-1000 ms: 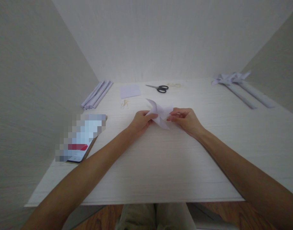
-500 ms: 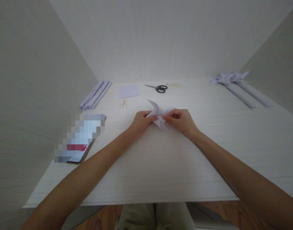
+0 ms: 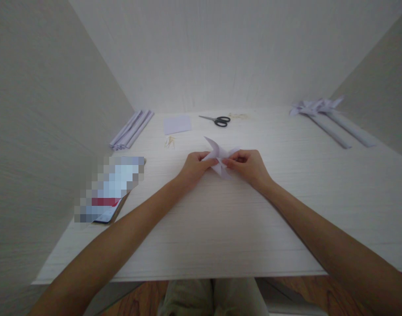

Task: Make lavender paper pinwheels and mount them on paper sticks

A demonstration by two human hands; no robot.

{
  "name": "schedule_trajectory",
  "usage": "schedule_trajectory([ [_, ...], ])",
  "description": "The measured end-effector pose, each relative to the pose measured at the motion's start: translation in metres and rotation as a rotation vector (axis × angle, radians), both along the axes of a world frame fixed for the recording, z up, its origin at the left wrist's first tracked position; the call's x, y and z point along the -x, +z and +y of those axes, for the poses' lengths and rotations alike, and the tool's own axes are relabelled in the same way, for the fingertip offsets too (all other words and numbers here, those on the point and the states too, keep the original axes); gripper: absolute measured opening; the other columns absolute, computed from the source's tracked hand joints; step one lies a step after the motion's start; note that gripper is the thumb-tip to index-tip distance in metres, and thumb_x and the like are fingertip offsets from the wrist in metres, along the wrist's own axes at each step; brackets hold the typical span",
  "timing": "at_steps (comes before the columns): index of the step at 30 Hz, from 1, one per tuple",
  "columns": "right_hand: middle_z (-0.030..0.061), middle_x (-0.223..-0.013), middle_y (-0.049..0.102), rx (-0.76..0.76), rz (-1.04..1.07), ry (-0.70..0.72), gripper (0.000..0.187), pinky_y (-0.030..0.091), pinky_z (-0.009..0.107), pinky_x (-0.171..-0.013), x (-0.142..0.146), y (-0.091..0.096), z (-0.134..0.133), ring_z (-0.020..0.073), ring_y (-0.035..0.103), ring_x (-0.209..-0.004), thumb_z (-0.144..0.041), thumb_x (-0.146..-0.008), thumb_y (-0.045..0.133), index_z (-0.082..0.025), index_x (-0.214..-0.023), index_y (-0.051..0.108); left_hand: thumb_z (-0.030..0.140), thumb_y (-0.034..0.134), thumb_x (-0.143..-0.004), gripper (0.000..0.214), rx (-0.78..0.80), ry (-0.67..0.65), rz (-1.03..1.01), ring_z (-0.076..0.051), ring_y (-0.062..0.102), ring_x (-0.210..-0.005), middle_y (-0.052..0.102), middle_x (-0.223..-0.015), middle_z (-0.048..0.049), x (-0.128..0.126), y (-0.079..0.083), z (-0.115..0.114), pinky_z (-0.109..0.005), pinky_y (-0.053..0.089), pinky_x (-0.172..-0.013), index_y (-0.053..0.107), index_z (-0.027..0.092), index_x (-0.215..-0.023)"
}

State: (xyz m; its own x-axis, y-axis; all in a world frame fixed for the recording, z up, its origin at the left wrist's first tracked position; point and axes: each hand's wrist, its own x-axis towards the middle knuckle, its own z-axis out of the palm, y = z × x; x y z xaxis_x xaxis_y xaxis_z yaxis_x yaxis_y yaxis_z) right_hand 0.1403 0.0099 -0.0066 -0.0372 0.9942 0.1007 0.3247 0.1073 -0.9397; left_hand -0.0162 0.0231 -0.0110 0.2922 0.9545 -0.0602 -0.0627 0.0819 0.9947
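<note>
A folded white paper piece (image 3: pixel 218 154) with pointed flaps rests on the white table (image 3: pixel 220 219) at its middle. My left hand (image 3: pixel 195 167) pinches its left side with thumb and fingers closed. My right hand (image 3: pixel 249 166) pinches its right side, fingers curled over the paper. The two hands almost touch at the paper's centre. Part of the paper is hidden under my fingers.
Black-handled scissors (image 3: pixel 216 120) and a flat paper square (image 3: pixel 177 123) lie at the back. Small pins (image 3: pixel 170 141) lie behind my left hand. Rolled paper sticks (image 3: pixel 131 129) lie at the back left, finished paper pinwheels (image 3: pixel 329 118) at the back right, a phone (image 3: pixel 110 191) at the left edge.
My hands have drawn closer together over the paper, and its lower flaps are folded further in toward the centre. The other things have not moved.
</note>
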Motion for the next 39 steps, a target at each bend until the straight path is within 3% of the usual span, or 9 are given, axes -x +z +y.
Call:
schedule_trajectory([
  [18,0.0019,-0.049,0.055,-0.043,-0.109,-0.004,0.027,0.031,0.021,-0.038,0.0001,0.0006,0.0009,0.0079,0.043,-0.042,-0.039,-0.062,0.06,-0.013,-0.054,0.058,0.021,0.058,-0.06,0.02,-0.081,-0.006,0.107,-0.013,0.056,-0.069,0.063,-0.071,-0.0016,0.0011,-0.0003,-0.0016,-0.026,0.041,-0.072,0.065,0.012,-0.076],
  [30,0.0016,-0.047,0.055,-0.052,-0.075,-0.024,0.026,0.031,0.02,-0.038,0.0012,-0.0006,0.0003,0.0081,0.045,-0.041,-0.037,-0.062,0.061,-0.014,-0.053,0.057,0.026,0.06,-0.06,0.021,-0.115,-0.001,0.136,-0.012,0.054,-0.066,0.062,-0.072,-0.0012,0.002,0.0045,-0.0061,-0.024,0.04,-0.067,0.064,0.012,-0.076],
  [39,0.0002,-0.047,0.053,-0.083,-0.11,-0.011,0.025,0.028,0.02,-0.037,0.0011,-0.0015,0.0001,0.0068,0.041,-0.04,-0.036,-0.064,0.06,-0.013,-0.054,0.057,0.021,0.058,-0.061,0.018,-0.155,0.057,0.165,-0.012,0.054,-0.069,0.063,-0.074,-0.0021,-0.0014,0.0054,-0.0064,-0.025,0.039,-0.07,0.065,0.011,-0.074],
])
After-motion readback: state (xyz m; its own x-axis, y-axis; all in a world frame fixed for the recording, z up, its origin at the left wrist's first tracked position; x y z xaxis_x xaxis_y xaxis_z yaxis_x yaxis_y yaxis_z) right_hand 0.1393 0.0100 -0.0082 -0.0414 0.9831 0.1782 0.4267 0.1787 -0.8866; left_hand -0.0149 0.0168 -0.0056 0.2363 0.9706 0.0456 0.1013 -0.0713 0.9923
